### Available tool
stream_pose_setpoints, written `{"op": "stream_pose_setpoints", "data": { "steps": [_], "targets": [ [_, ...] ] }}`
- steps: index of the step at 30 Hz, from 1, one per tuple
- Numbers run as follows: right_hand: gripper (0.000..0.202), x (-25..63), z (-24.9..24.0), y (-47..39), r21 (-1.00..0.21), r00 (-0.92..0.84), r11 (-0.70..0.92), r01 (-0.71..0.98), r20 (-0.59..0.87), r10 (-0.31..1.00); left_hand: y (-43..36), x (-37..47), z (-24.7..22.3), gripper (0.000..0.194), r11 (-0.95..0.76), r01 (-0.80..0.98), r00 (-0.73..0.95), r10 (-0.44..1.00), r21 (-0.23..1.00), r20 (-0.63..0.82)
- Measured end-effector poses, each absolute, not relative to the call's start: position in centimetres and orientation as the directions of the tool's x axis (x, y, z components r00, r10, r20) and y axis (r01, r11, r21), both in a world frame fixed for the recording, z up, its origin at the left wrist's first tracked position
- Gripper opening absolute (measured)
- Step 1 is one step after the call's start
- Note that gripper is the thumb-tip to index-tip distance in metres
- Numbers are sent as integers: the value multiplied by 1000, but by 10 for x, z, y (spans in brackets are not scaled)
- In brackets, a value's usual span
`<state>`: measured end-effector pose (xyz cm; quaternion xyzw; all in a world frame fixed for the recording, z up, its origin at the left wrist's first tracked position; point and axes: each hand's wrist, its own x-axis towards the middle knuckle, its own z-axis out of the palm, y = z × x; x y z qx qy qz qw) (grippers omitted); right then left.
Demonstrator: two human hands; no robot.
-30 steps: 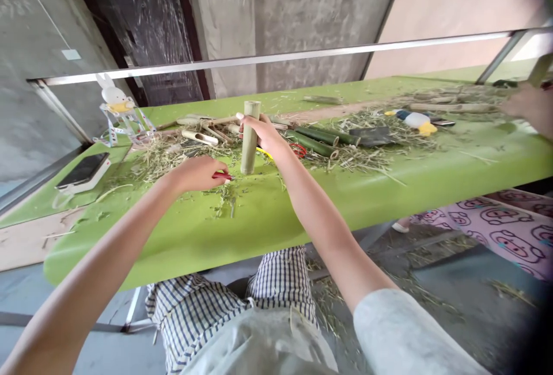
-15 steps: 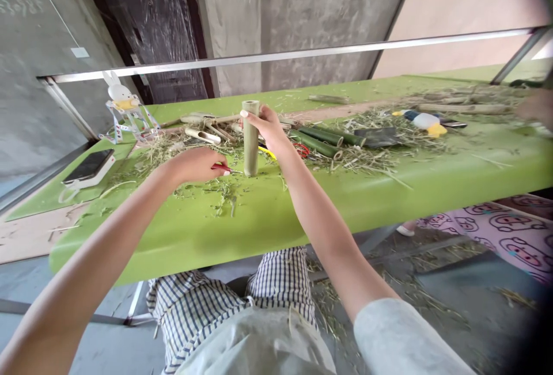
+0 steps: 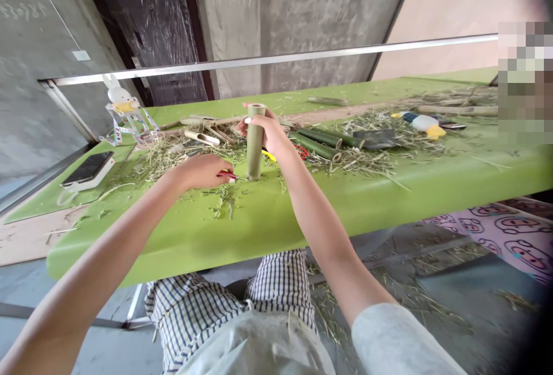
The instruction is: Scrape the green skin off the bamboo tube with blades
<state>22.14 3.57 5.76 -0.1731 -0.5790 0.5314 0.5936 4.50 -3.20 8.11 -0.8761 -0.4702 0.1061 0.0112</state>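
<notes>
A pale green bamboo tube (image 3: 254, 153) stands nearly upright on the green table cover (image 3: 181, 237), leaning slightly, its hollow end on top. Around its upper part my right hand (image 3: 271, 131) is closed, with the thumb across the near side. My left hand (image 3: 203, 171) grips a small red-handled tool (image 3: 225, 174). The tool's thin metal tip points at the foot of the tube; whether it touches, I cannot tell. Green shavings (image 3: 223, 199) lie just below the left hand.
Behind the tube lie cut bamboo pieces (image 3: 317, 146), straw-like shavings (image 3: 168, 150) and a dark flat blade-like piece (image 3: 377, 138). At left are a phone on a white block (image 3: 88, 170) and a rabbit figure (image 3: 121, 101). A duck-like toy (image 3: 421, 122) lies at right, near a blurred-out person.
The bamboo tube has shifted a little right and now leans slightly. My right hand has turned with it, its fingers showing at the far side. My left hand has moved slightly right with the tool.
</notes>
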Motion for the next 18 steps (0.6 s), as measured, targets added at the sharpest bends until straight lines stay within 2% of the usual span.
{"op": "stream_pose_setpoints", "data": {
  "steps": [6, 9, 12, 18],
  "targets": [
    [37, 223, 58, 36, -819, -178, 409, -403, 509, 842, -33, 47, 78, 29, -600, 783, 590, 800, -164, -110],
    [25, 223, 58, 35, -819, -215, 437, -373, 534, 818, -36, 50, 75, 30, -604, 767, 611, 791, -215, -44],
    [12, 220, 56, 35, -813, -231, 455, -364, 552, 801, -40, 55, 72, 34, -574, 764, 591, 806, -295, -36],
    [24, 214, 55, 35, -814, -242, 488, -314, 565, 789, -39, 62, 72, 36, -565, 745, 573, 814, -355, -93]
  ]
}}
